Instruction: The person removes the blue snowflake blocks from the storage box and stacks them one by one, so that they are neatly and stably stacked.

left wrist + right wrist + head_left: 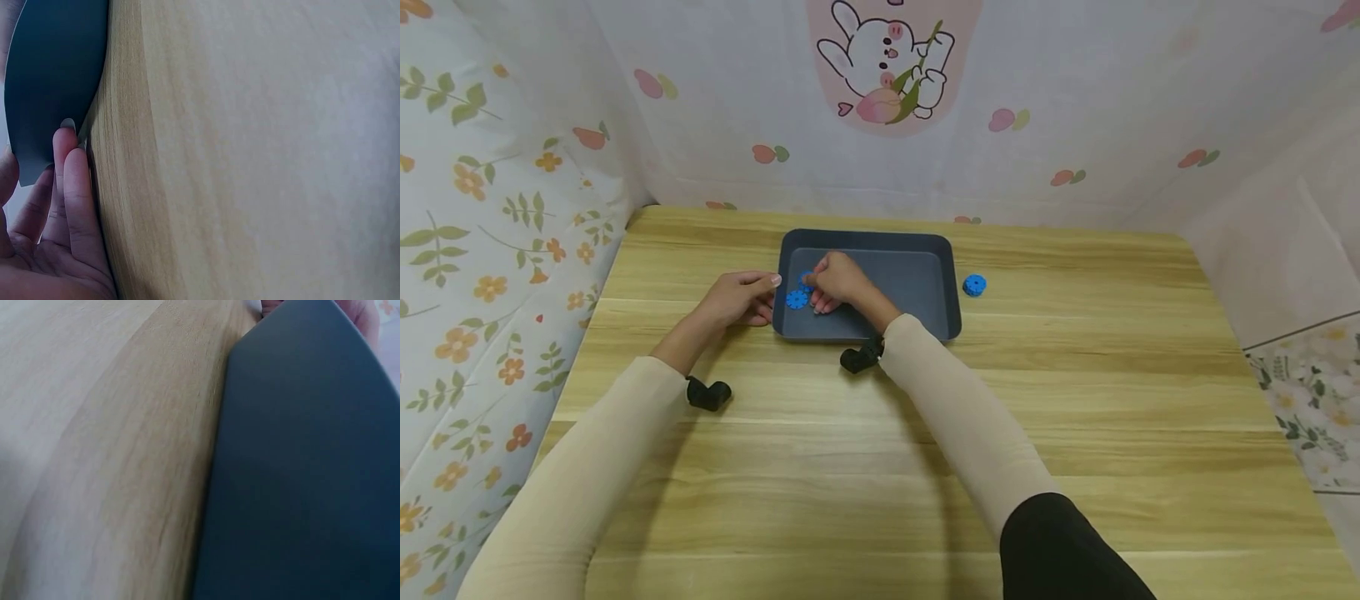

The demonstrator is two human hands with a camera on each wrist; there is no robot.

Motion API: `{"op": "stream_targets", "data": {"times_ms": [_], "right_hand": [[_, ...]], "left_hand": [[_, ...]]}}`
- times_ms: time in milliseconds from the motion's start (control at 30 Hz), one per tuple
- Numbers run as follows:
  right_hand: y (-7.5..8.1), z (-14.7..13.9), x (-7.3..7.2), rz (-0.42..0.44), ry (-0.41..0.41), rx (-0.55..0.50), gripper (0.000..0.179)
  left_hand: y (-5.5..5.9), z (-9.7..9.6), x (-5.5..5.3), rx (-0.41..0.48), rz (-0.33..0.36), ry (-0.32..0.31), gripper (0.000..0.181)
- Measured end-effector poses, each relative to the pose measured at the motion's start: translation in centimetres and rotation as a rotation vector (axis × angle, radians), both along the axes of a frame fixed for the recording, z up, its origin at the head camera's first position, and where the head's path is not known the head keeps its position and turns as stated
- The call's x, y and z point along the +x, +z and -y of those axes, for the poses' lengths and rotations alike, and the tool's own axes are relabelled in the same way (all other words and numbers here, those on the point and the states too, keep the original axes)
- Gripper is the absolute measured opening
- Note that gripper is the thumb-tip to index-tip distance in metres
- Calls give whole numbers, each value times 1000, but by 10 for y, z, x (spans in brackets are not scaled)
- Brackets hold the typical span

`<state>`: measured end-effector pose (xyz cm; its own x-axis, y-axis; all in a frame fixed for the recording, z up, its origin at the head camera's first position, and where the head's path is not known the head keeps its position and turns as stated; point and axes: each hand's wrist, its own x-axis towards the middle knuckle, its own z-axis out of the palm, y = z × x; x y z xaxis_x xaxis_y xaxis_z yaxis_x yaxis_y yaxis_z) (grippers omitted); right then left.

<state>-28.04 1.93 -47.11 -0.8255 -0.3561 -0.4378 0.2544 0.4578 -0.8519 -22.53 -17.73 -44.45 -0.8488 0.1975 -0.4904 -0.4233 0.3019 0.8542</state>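
A dark grey rectangular tray (910, 287) sits near the table's back edge. My left hand (737, 297) holds its left side, thumb on the rim; in the left wrist view the fingers (76, 194) lie along the outer wall. Inside the tray, my right hand (841, 282) reaches to the left end and pinches a blue notched plastic disc (806, 278), partly covered by the fingertips. Another blue disc (796, 299) lies flat just in front of it. The right wrist view shows the tray's front wall (300, 456) but not the right hand.
To the right of the tray, a small stack of blue discs (974, 285) stands on the wooden table (1112, 375). A printed cloth (700, 100) hangs behind the table, with a floral cloth (490, 208) at the left.
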Motion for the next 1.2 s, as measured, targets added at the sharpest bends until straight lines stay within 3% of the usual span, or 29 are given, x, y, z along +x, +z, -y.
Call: {"op": "stream_targets", "data": {"times_ms": [200, 367, 567, 967, 1200], "right_hand": [[6, -8, 3, 29, 18, -42, 21], [9, -20, 5, 26, 9, -90, 24], [19, -43, 9, -44, -12, -134, 26], [29, -100, 22, -107, -181, -209, 27], [30, -128, 27, -137, -272, -257, 28]], "left_hand": [[-20, 5, -6, -18, -26, 1, 57], [-19, 5, -6, -23, -24, 6, 58], [-19, 5, -5, -33, -28, 6, 58], [-19, 5, -6, -21, -1, 5, 59], [-3, 0, 0, -20, 14, 7, 52]]}}
